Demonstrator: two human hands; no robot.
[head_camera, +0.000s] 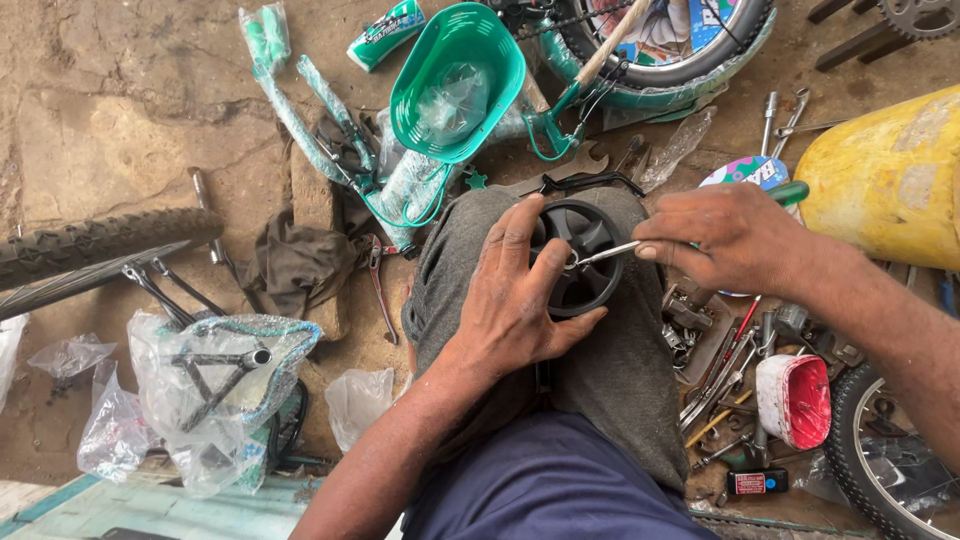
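A small black plastic wheel (585, 262) with curved spokes rests on my knee, which is covered in grey cloth. My left hand (520, 290) grips the wheel from its left side, fingers across the spokes and thumb under the rim. My right hand (725, 238) holds a green-handled screwdriver (610, 252), its metal tip set at the wheel's hub. The green handle end shows behind my right hand.
On the dirt ground lie a green plastic basket (460, 80), wrapped green bicycle parts (310, 110), a bicycle tyre (100, 240), a bagged black frame piece (215, 370), loose spanners and tools (730, 370), a red-and-white cup (795, 400) and a yellow drum (890, 175).
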